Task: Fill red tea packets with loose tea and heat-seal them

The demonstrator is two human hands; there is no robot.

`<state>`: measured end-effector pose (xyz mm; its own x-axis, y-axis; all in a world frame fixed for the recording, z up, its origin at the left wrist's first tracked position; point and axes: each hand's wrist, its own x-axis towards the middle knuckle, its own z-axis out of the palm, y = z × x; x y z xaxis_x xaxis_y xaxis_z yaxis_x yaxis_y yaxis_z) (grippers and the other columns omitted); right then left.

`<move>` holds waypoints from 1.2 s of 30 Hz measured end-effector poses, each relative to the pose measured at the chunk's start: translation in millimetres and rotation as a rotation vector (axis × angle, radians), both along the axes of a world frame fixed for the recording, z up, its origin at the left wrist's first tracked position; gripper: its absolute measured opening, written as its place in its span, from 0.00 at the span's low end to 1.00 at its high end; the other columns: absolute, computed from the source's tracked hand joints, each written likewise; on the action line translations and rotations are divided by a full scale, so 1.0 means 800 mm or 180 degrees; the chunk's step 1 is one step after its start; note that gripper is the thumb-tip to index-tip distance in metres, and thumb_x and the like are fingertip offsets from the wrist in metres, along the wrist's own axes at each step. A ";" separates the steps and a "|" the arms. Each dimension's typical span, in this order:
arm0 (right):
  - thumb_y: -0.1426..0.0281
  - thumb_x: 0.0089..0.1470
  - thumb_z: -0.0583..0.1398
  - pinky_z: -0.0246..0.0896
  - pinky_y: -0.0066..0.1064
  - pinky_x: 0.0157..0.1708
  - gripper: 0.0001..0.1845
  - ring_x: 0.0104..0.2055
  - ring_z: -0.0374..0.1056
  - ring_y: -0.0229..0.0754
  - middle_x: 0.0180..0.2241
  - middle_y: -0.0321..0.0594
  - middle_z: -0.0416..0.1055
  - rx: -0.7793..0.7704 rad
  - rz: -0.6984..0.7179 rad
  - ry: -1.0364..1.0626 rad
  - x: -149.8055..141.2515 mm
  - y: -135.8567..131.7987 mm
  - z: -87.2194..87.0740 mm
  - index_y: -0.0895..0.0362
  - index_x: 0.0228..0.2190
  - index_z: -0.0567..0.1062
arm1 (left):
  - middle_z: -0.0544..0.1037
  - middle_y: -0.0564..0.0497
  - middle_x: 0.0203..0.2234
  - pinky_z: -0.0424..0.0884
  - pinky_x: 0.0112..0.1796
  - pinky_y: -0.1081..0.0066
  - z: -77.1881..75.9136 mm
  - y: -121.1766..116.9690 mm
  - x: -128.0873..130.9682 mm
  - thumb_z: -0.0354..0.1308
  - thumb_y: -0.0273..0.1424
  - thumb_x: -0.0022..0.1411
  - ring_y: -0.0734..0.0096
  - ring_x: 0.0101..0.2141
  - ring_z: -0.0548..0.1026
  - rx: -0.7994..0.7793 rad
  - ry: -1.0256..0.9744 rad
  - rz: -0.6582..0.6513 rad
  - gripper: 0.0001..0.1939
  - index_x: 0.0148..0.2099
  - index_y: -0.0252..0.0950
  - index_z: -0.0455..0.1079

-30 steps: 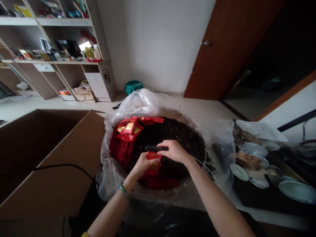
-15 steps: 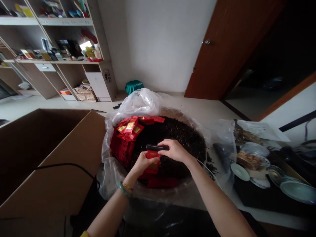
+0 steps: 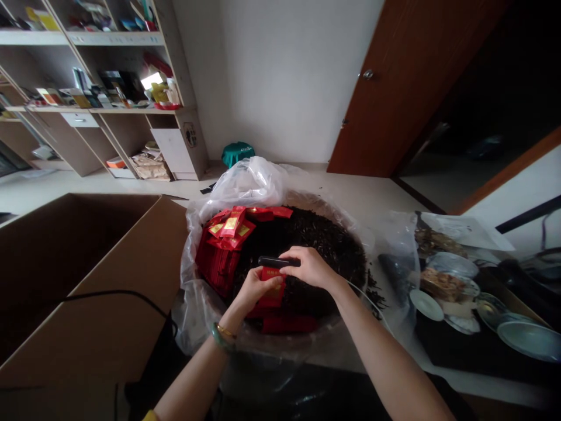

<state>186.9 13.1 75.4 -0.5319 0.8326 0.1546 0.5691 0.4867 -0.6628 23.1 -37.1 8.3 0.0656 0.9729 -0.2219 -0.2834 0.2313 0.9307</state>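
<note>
My left hand [image 3: 258, 287] is closed on a small red packet [image 3: 272, 300] with gold print, thumb across its front. Closed round a slim black hand-held bag sealer [image 3: 270, 262], my right hand [image 3: 310, 266] keeps it level across the packet's top edge. Both hands are above a round, plastic-lined basket [image 3: 210, 299] of dark dried tea leaves [image 3: 324, 237]. Several red packets [image 3: 232, 225] lie loose on the basket's left side, over a neat stacked row [image 3: 218, 266]. More red packets [image 3: 289, 324] rest at the near rim.
An open cardboard box [image 3: 118, 280] stands at the left, a black cable over its side. On the right, a dark tray [image 3: 456, 351] bears dishes and a bowl [image 3: 530, 339]. A white cord [image 3: 372, 304] runs by my right forearm. Shelves [image 3: 118, 111] and a brown door [image 3: 394, 88] are behind.
The hands, packet and bag sealer have hardly moved; the sealer's left end sits very slightly lower or further left. Everything else looks the same.
</note>
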 end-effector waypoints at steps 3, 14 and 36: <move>0.72 0.45 0.67 0.63 0.30 0.39 0.12 0.37 0.72 0.41 0.34 0.38 0.77 0.0053 -0.0025 0.0002 0.000 0.001 -0.001 0.55 0.35 0.79 | 0.80 0.49 0.26 0.72 0.30 0.72 0.003 0.001 -0.001 0.71 0.40 0.40 0.69 0.26 0.76 0.0199 -0.0027 0.0197 0.22 0.35 0.31 0.75; 0.71 0.45 0.66 0.63 0.31 0.39 0.12 0.38 0.72 0.42 0.35 0.38 0.77 0.0000 -0.0056 -0.0030 0.000 0.002 -0.008 0.54 0.36 0.80 | 0.79 0.51 0.23 0.68 0.26 0.75 0.010 0.002 -0.002 0.71 0.40 0.39 0.71 0.23 0.74 0.0238 0.0112 0.0400 0.19 0.30 0.31 0.76; 0.69 0.54 0.60 0.62 0.40 0.45 0.16 0.45 0.67 0.49 0.42 0.47 0.75 0.0698 -0.0774 -0.0886 0.023 0.047 -0.066 0.56 0.46 0.74 | 0.71 0.55 0.17 0.60 0.21 0.78 -0.001 0.008 -0.005 0.66 0.45 0.45 0.78 0.19 0.66 0.0222 0.0001 0.0992 0.20 0.25 0.32 0.70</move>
<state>205.0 50.3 22.6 -0.3707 0.9023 0.2203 0.8272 0.4286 -0.3634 19.4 -30.7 7.1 -0.2381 0.9590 -0.1539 -0.3303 0.0690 0.9414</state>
